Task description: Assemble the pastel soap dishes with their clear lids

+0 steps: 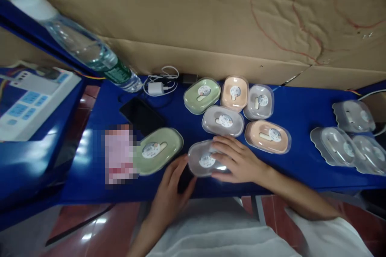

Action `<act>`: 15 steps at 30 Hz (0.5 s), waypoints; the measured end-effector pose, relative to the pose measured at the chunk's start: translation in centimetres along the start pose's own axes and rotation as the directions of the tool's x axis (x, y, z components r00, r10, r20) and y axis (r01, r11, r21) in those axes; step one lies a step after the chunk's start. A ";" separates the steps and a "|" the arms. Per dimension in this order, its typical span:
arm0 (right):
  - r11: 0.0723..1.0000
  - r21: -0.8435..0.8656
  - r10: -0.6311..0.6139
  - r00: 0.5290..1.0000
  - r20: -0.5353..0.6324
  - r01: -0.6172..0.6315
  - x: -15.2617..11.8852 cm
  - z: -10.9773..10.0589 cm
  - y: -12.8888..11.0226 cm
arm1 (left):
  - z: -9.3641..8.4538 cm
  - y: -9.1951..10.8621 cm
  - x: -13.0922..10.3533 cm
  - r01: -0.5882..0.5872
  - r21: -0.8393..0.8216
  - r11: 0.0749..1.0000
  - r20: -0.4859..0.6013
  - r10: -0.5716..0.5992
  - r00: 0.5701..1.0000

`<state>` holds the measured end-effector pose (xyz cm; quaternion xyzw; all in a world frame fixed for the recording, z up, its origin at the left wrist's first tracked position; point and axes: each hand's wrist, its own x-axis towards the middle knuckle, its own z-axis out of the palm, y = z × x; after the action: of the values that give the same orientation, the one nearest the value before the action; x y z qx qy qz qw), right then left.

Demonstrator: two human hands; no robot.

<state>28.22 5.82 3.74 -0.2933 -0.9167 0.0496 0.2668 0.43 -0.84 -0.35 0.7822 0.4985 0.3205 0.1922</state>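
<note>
My right hand [233, 158] lies over the right end of a grey oval box [197, 160] with a clear cover and round label, its fingers curled on it. At the box's left edge is my left hand [173, 186], thumb and fingers curved and apart. A dark patch shows between them; whether it is an object or shadow I cannot tell. Nearby to the left sits a green oval box [169, 144]. Behind the right hand are another grey box [211, 118] and a peach box [283, 138]. Further back stand a green box [193, 98], a peach box [235, 104] and a grey box [267, 110].
Several clear-covered grey boxes [336, 144] lie at the right end of the blue table [301, 170]. On the left are a pixelated pink item [119, 154], a black phone [141, 114], a white charger [156, 88], a water bottle [90, 50] and a power strip [48, 100]. Cardboard [181, 12] walls the back.
</note>
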 end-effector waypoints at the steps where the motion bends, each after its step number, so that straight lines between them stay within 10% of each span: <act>1: 0.999 -0.002 -0.033 0.999 0.000 0.033 0.0 0.1 0.0 | 0.1 0.0 0.3 -0.004 -0.005 1.000 -0.002 0.004 1.000; 15: 0.984 0.174 -0.008 0.985 -0.174 0.039 -0.3 1.5 -1.2 | -0.9 0.2 -1.3 0.084 0.073 0.994 0.100 -0.091 0.991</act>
<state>27.10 4.78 2.60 -0.2606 -0.8856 0.1020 0.3706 -0.46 -2.13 -0.02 0.7812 0.5325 0.2535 0.2048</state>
